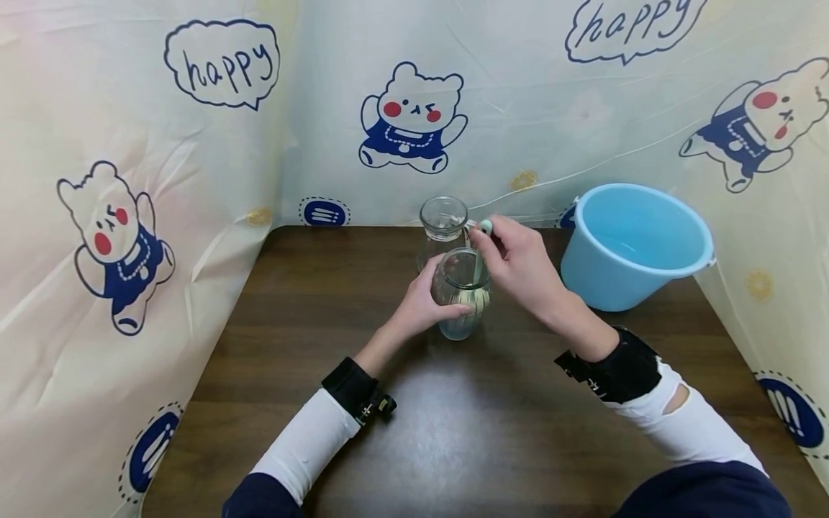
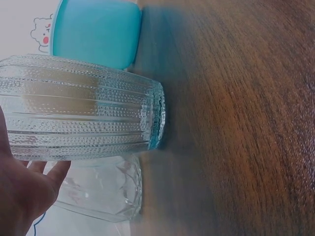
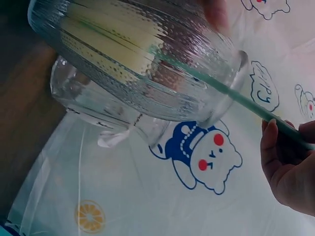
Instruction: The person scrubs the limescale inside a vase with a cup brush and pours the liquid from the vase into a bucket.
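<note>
Over there the brush (image 3: 251, 104) points steeply down from the right hand (image 1: 519, 260), which pinches its top end, into the jar (image 2: 98, 123) just leftward, and the left hand (image 1: 422, 305) grips that jar round its side

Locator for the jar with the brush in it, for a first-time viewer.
On the brown wooden table, look left of the light-blue bucket to two clear glass vessels. Take the nearer jar, gripped by the left hand. Unlike the ribbon-necked vessel behind, it has beaded ribs and a green-handled brush inside.
</note>
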Demonstrator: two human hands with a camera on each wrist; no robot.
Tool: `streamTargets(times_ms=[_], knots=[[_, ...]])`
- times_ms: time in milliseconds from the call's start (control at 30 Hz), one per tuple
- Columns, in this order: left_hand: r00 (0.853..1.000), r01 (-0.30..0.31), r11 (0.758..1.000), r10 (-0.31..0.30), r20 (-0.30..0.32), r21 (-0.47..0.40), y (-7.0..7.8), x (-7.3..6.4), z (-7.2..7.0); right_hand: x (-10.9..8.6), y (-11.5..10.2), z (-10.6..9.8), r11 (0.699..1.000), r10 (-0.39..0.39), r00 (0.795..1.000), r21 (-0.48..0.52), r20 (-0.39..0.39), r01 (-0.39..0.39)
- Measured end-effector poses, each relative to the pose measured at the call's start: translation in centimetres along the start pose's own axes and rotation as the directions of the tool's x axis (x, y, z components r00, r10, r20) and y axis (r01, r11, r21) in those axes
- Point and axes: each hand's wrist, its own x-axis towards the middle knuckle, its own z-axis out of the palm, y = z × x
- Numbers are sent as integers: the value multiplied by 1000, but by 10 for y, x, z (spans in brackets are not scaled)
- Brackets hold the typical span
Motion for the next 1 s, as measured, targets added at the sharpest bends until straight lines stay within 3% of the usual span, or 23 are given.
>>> streamTargets(times_ms=[100, 300, 567, 833, 1000], knots=[[1000, 0, 1000, 0, -2, -2, 0, 1, 0, 2, 0, -2, 1000, -9, 1000, -20, -9, 9], [1000, 1, 1000, -1, -13, 11, 1, 1, 0, 12, -5, -12, 999, -33, 994, -24, -104, 30], [1000, -2, 1000, 2, -3, 10, -1, 0, 1, -1, 7, 4, 999, -24, 1000, -49, -2, 24], [1000, 10, 1000, -10, -10, -2, 1, 2, 2, 15, 0, -10, 999, -34, 992, -30, -119, 31], [1000, 23, 1000, -23, 3, -4, 0, 1, 2, 12, 7, -1, 1000, 22, 995, -4, -97, -23]])
